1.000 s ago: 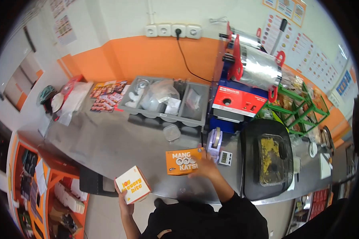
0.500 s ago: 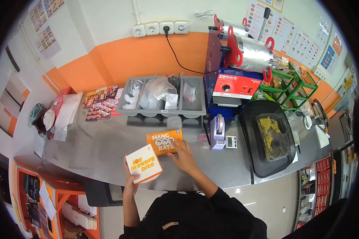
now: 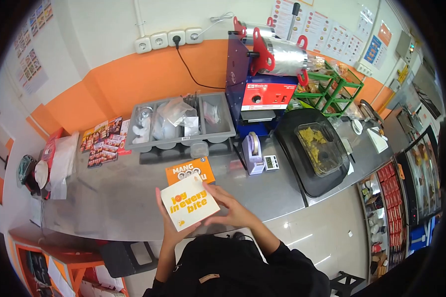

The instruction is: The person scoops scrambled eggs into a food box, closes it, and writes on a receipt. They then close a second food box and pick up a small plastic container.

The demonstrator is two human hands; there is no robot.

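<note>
A white cardboard box [image 3: 192, 202] printed "joy in every bite" is held above the front edge of the steel counter, its printed face toward me. My left hand [image 3: 169, 222] grips its left side and lower edge, fingers up along the side. My right hand [image 3: 235, 210] is around the right side, fingers at the upper edge and thumb near the lower right corner. Just behind lies an orange box [image 3: 203, 167] with white lettering on the counter, partly covered by the white box.
A grey divided tray [image 3: 183, 143] with plastic bags stands behind, a small clear tub [image 3: 199, 149] before it. To the right are a tape dispenser [image 3: 253, 156], a timer [image 3: 271, 163], a cup-sealing machine [image 3: 262, 96] and a black pan [image 3: 288, 148] holding a clear food container [image 3: 319, 163].
My right hand has left the orange box and come to the right side of the white box. The white box is now more level and turned toward me; the camera view has shifted right.
</note>
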